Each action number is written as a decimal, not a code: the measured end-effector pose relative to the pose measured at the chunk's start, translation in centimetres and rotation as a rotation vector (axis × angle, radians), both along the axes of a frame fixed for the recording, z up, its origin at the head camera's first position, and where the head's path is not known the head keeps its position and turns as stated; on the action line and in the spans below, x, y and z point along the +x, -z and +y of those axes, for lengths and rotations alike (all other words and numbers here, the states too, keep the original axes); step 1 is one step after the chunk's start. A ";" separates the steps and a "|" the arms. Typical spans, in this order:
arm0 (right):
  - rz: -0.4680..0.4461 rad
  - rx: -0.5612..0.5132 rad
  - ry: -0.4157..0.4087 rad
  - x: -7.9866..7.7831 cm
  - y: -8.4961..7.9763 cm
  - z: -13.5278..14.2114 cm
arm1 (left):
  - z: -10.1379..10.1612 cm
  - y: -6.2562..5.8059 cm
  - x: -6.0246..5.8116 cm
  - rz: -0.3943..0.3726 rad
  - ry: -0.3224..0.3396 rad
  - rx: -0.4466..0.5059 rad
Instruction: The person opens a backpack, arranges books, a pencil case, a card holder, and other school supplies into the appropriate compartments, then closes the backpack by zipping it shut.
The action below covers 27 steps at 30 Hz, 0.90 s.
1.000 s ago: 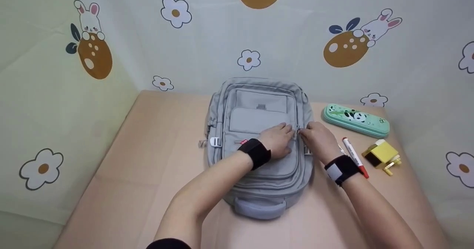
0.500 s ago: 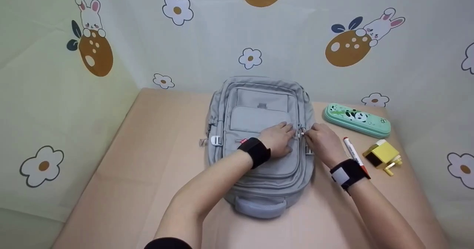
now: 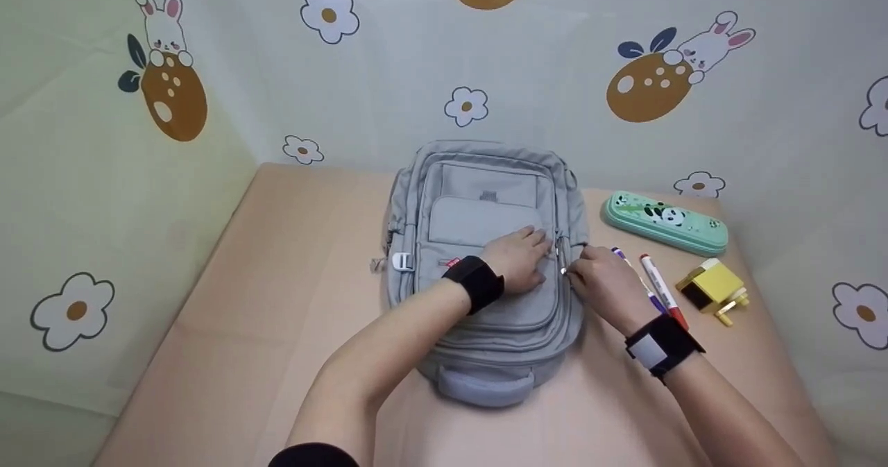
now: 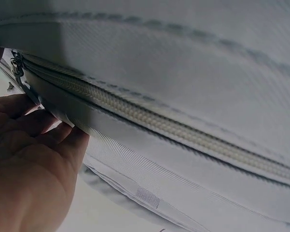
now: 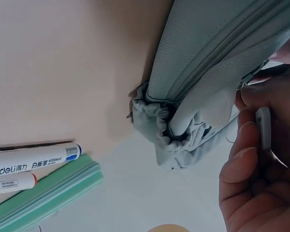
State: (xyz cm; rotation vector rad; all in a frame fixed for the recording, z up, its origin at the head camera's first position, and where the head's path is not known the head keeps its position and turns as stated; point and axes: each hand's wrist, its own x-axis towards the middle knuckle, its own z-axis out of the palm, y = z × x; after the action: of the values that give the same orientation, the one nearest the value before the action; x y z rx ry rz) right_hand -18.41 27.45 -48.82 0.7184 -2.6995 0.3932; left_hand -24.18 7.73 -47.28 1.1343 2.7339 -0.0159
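Catching fabric is looking like the main risk, I'd say: soft cloth is lying close beside the zipper pull (image 3: 564, 271), and a sideways tug could be feeding it into the slider. Slipping is coming second: the right hand (image 3: 605, 283) is pinching that small pull in curled fingers, and a hard tug could be jerking it loose. Left hand (image 3: 515, 262) is pressing on the front panel, fingers extended, gripping nothing; less weight there could be leaving the bag skidding on the counter (image 3: 229, 300). Also watching the right wristband (image 3: 664, 347): it is sitting just beside the red-capped marker (image 3: 662, 288), so a wide wrist swing could be sending it rolling toward the right edge.

Bag: the grey backpack (image 3: 485, 221) is lying front-up mid-counter, its far end reaching the far edge, the padded handle (image 3: 485, 387) pointing at the near edge. Layered pockets are bulging slightly. A white buckle (image 3: 402, 262) is showing on the side facing the counter's left edge. Right wrist view: a side pocket (image 5: 149, 113) is puckering at its gathered mouth. Left wrist view: pale zipper teeth (image 4: 149, 118) are running along a seam. Can't tell how far the right-hand zip is closing.
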 end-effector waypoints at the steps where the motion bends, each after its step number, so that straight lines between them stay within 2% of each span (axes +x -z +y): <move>1: 0.004 -0.006 0.001 0.0 0.1 0.0 | -0.1 -0.1 0.0 -0.005 -0.002 0.009; 5: 0.017 -0.038 0.011 -0.1 0.6 0.0 | -0.5 -0.1 0.2 -0.028 0.001 0.060; 8: 0.007 -0.062 0.030 0.0 0.9 0.0 | -0.9 -0.3 0.7 -0.004 0.029 0.084; 13: 0.006 -0.090 0.050 0.1 1.2 0.1 | -1.2 -0.9 2.5 0.045 0.113 0.065; 19: 0.022 -0.094 0.061 0.3 1.2 0.2 | -1.7 -1.1 4.4 0.010 0.180 0.010; 27: 0.036 -0.068 0.030 0.4 1.2 0.4 | -2.1 -0.4 4.4 -0.005 0.180 -0.037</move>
State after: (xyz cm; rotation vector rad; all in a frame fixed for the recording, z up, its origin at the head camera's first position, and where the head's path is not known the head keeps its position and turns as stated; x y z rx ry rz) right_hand -18.02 27.89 -50.02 0.6590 -2.6462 0.4576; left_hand -19.76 5.59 -46.86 1.3636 2.6058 -0.0876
